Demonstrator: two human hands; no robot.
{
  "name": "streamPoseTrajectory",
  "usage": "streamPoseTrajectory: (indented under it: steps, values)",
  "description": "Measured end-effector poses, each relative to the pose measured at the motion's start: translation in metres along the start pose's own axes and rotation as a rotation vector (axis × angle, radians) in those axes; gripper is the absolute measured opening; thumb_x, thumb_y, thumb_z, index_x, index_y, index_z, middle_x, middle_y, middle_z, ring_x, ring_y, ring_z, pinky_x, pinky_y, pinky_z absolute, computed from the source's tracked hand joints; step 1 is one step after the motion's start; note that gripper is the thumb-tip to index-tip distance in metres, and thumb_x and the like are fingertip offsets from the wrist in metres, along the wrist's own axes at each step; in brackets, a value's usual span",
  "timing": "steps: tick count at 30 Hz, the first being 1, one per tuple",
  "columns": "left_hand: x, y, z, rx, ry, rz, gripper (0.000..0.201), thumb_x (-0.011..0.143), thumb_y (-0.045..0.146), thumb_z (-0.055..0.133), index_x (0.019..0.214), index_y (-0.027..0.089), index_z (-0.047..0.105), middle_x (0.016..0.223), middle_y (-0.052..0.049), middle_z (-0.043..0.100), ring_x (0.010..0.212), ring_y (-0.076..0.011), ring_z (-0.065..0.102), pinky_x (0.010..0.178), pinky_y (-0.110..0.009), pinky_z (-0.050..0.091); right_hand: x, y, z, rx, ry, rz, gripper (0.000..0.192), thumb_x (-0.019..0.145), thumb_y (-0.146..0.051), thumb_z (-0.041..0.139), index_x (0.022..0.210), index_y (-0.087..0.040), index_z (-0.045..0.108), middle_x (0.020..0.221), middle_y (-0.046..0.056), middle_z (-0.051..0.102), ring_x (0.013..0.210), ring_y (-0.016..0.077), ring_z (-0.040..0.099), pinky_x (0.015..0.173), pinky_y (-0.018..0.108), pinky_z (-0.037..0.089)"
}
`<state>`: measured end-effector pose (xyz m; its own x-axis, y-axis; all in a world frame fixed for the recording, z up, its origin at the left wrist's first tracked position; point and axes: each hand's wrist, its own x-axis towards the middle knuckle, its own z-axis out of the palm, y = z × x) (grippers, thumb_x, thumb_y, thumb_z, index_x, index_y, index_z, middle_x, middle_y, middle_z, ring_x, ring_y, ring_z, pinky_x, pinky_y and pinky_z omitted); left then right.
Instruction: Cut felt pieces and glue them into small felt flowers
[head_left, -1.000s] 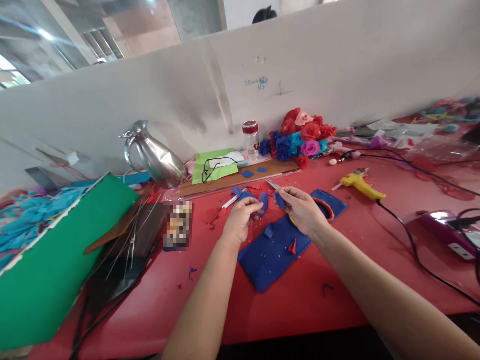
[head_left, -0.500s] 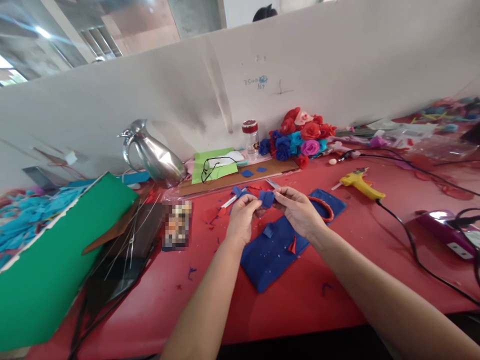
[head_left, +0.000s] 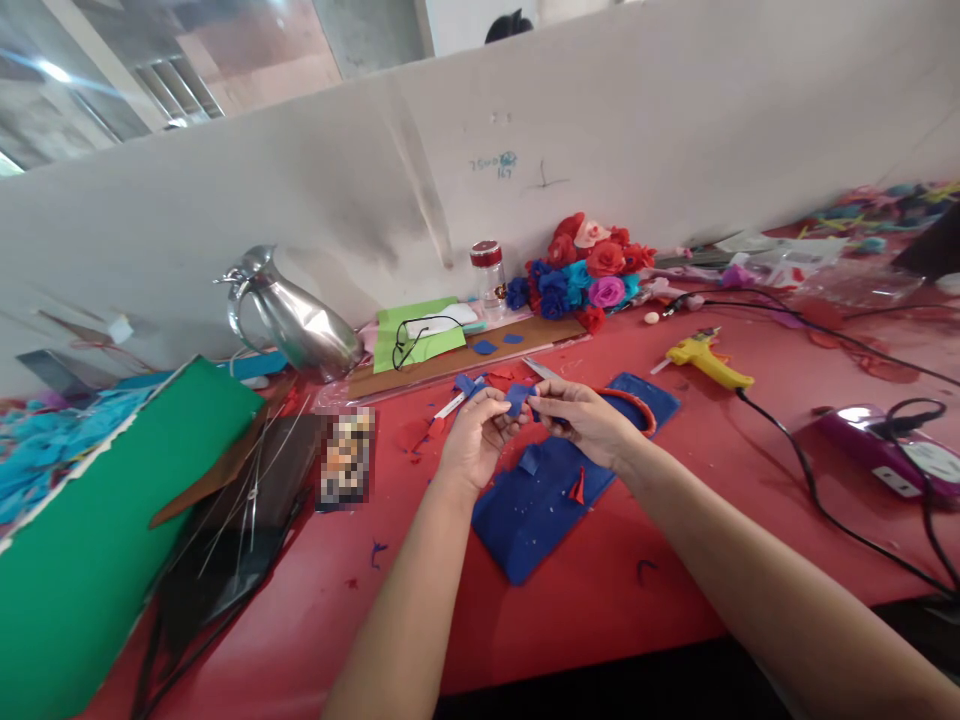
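Note:
Between my two hands is a small blue fabric piece [head_left: 517, 399]. My left hand [head_left: 475, 437] pinches its left side with thumb and fingers. On its right edge, the fingers of my right hand [head_left: 581, 416] are closed. Below them lies a folded sheet of blue fabric [head_left: 517, 530], bearing a small blue scrap [head_left: 529, 459] and a red scrap [head_left: 577, 487]. Scissors with orange handles [head_left: 646, 414] rest partly on the sheet, their blade tip showing behind my right hand. A white pen-like stick [head_left: 450, 404] lies behind my left hand.
A yellow glue gun [head_left: 709, 362] with a black cord lies right, near a purple power strip [head_left: 892, 445]. Behind are fabric flowers [head_left: 592, 265], a glass jar [head_left: 489, 277], eyeglasses [head_left: 411, 343] on green paper and a steel jug [head_left: 300, 318]. A green board [head_left: 150, 520] leans at left.
The view has shifted slightly, so the scene sits a little further left. Both hands still hold the blue piece; the left fingers have opened out somewhat below it.

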<state>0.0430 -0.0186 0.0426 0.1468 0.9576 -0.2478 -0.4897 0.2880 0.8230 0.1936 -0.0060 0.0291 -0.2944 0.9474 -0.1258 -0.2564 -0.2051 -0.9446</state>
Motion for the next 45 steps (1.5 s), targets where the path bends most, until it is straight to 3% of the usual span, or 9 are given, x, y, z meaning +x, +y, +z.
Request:
streamPoseTrajectory:
  steps: [7,13,20,31,36,41,45]
  values:
    - [0.001,-0.005,0.004,0.156,-0.007,0.037,0.027,0.060,0.028,0.074,0.079,0.017,0.059,0.071,0.002,0.065,0.058,-0.0089,0.059,0.059,-0.021,0.045,0.001,0.002,0.000,-0.107,0.024,-0.046,0.033,0.061,-0.045,0.075,0.070,-0.016,0.060,0.059,-0.005,0.055,0.045,0.0044,0.040,0.043,0.021,0.027]
    - [0.003,-0.010,0.003,0.223,0.118,0.140,0.024,0.059,0.030,0.076,0.069,0.016,0.060,0.063,0.003,0.059,0.058,-0.0076,0.054,0.059,-0.020,0.041,-0.002,0.001,0.004,-0.189,0.080,-0.107,0.026,0.064,-0.041,0.071,0.067,-0.017,0.059,0.055,-0.006,0.051,0.047,0.0054,0.041,0.045,0.021,0.029]
    - [0.005,-0.013,0.002,0.301,0.076,0.150,0.024,0.060,0.033,0.074,0.066,0.017,0.058,0.063,0.002,0.057,0.061,-0.0091,0.052,0.062,-0.022,0.042,-0.003,0.000,0.007,-0.232,0.089,-0.112,0.023,0.064,-0.038,0.069,0.066,-0.018,0.057,0.053,-0.006,0.050,0.046,0.0066,0.042,0.045,0.022,0.029]
    - [0.010,-0.011,-0.006,0.225,0.238,0.217,0.018,0.058,0.027,0.074,0.067,0.017,0.062,0.062,0.004,0.056,0.058,-0.0072,0.049,0.057,-0.020,0.037,-0.002,0.005,0.005,-0.273,0.114,-0.129,0.022,0.068,-0.040,0.065,0.065,-0.019,0.059,0.053,-0.005,0.050,0.048,0.0077,0.043,0.046,0.022,0.030]
    - [0.010,-0.012,-0.007,0.212,0.225,0.184,0.020,0.057,0.027,0.076,0.068,0.017,0.062,0.062,0.004,0.056,0.057,-0.0075,0.050,0.057,-0.020,0.038,0.000,0.007,0.004,-0.282,0.122,-0.125,0.023,0.066,-0.041,0.067,0.065,-0.018,0.060,0.053,-0.005,0.049,0.048,0.0081,0.042,0.045,0.022,0.030]
    - [0.011,-0.008,-0.008,0.179,0.305,0.267,0.019,0.057,0.022,0.075,0.065,0.017,0.059,0.062,0.005,0.056,0.057,-0.0061,0.048,0.058,-0.019,0.036,0.000,0.007,0.004,-0.354,0.099,-0.156,0.022,0.068,-0.039,0.066,0.063,-0.018,0.060,0.052,-0.005,0.048,0.048,0.0082,0.042,0.046,0.023,0.030]
    - [0.010,-0.008,-0.007,0.211,0.244,0.207,0.019,0.058,0.024,0.074,0.067,0.017,0.059,0.062,0.004,0.055,0.057,-0.0066,0.048,0.057,-0.019,0.036,-0.001,0.006,0.004,-0.411,0.090,-0.152,0.021,0.071,-0.039,0.063,0.066,-0.018,0.061,0.051,-0.005,0.048,0.049,0.0091,0.042,0.046,0.023,0.030]
